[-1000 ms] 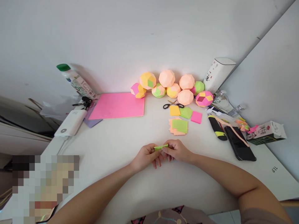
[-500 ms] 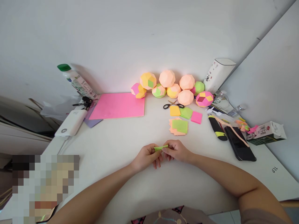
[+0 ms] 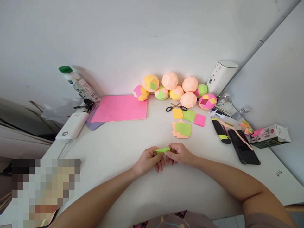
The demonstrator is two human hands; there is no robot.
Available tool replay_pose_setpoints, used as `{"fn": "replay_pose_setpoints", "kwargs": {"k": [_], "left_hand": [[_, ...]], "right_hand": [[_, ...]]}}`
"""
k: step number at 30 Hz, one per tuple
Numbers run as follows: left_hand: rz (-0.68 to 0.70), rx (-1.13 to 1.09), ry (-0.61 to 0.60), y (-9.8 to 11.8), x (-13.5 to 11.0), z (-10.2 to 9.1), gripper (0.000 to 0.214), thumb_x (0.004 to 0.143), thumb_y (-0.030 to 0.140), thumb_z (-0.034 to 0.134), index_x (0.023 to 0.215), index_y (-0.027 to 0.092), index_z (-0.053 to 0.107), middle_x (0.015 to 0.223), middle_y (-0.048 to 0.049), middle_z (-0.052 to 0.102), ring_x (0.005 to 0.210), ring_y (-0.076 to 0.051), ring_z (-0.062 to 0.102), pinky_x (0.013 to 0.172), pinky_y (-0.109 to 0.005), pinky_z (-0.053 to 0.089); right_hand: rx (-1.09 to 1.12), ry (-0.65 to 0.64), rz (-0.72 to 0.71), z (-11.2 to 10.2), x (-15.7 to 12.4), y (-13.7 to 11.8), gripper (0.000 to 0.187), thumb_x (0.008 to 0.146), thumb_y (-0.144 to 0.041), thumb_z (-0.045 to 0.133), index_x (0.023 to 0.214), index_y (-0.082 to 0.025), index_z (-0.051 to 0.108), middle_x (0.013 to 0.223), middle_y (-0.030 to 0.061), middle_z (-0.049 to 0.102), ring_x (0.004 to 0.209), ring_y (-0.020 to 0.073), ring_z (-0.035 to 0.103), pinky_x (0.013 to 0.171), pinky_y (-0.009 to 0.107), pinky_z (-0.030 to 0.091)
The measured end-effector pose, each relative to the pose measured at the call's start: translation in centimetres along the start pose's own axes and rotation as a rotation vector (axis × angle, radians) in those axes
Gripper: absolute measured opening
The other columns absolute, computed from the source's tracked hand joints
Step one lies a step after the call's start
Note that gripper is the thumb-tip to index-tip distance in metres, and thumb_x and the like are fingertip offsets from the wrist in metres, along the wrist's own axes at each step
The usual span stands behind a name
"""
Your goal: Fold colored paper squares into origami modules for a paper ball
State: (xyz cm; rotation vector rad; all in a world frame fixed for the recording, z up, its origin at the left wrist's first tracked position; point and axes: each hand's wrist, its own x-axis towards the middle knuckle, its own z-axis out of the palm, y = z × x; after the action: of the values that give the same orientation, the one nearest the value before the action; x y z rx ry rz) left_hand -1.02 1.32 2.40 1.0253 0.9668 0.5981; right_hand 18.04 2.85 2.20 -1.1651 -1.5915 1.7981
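A narrow folded piece of green paper (image 3: 162,150) is pinched between both hands above the white table. My left hand (image 3: 149,159) grips its left end with thumb and forefinger, the other fingers curled below. At the right end, my right hand (image 3: 178,152) holds it the same way. Just beyond the hands lies a pile of peach and green paper pieces (image 3: 182,129). Behind that are yellow (image 3: 178,113), green (image 3: 189,115) and pink sticky note pads (image 3: 199,120), with black-handled scissors (image 3: 176,107) beside them.
Several faceted paper balls (image 3: 169,81) are stacked against the wall. A pink sheet (image 3: 121,108) lies back left, near a green-capped bottle (image 3: 79,83) and a white power bank (image 3: 72,125). To the right are a utility knife (image 3: 220,130), a black phone (image 3: 244,146) and a carton (image 3: 272,136).
The green paper has tilted so that more of its flat face shows. Both hands keep their hold in almost the same place.
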Motion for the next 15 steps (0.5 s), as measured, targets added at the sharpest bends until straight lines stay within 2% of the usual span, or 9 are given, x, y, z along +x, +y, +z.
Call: {"fn": "replay_pose_setpoints", "kwargs": {"k": [10,15], "left_hand": [[-0.009,0.016,0.010,0.35,-0.11,0.20,0.039,0.076,0.053,0.063,0.078,0.017,0.046,0.059,0.0019,0.061,0.041,-0.012,0.059,0.038,-0.022,0.046],[0.008,0.043,0.013,0.07,-0.09,0.19,0.037,0.078,0.050,0.061,0.080,0.016,0.048,0.059,0.0020,0.061,0.041,-0.012,0.059,0.037,-0.023,0.045]], "right_hand": [[-0.010,-0.006,0.011,0.10,0.03,-0.41,0.023,0.082,-0.038,0.059,0.079,-0.016,0.055,0.063,-0.0003,0.061,0.052,0.0102,0.057,0.046,0.021,0.044],[-0.008,-0.006,0.005,0.41,-0.12,-0.60,0.009,0.075,-0.023,0.060,0.076,-0.017,0.054,0.064,-0.0023,0.059,0.054,0.0102,0.055,0.048,0.022,0.044]]}}
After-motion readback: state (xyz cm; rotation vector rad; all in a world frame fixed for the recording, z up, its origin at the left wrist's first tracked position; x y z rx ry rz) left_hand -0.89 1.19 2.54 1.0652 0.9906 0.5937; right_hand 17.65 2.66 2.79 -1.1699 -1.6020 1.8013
